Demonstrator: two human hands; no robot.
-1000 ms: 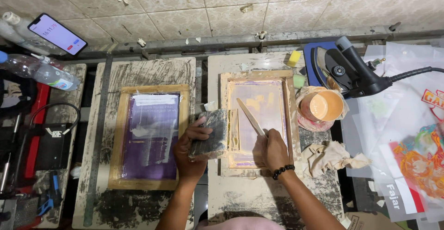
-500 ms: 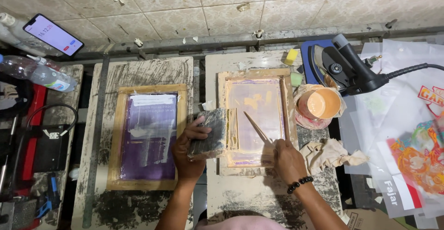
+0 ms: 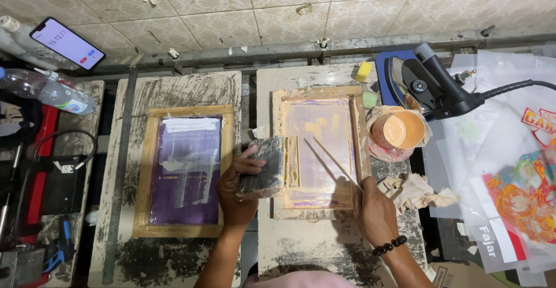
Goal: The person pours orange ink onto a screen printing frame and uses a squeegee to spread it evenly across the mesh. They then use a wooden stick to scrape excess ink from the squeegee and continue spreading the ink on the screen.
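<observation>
A dark, ink-smeared squeegee (image 3: 262, 168), flat and roughly rectangular, is gripped in the left hand (image 3: 237, 189), with the thumb laid over its near face and the fingers wrapped behind. It is held at the left edge of a wooden screen frame (image 3: 320, 147), and appears to touch the frame's left rail. A thin, pale wooden stick (image 3: 337, 164) is pinched in the right hand (image 3: 375, 210), which is closed around its lower end; the stick is angled up and to the left across the frame's translucent, pale violet mesh, where patches of orange ink are seen.

The frame is laid on a worn, paint-streaked tabletop (image 3: 313, 247). To the left of the left hand, a second wooden frame (image 3: 185, 169) with a darker purple mesh is set on a separate, equally scuffed board. Just right of the right hand, a crumpled beige rag (image 3: 420, 192) is found. Beyond it, above the right hand, a round cup of orange ink (image 3: 398, 130) is wrapped in wrinkled plastic, and a black iron (image 3: 431, 85) is rested on a blue pad. Further right, printed sheets (image 3: 515, 189) in red and orange are spread. Far to the left, a clear plastic bottle (image 3: 49, 91) and a phone (image 3: 68, 43) are seen.
</observation>
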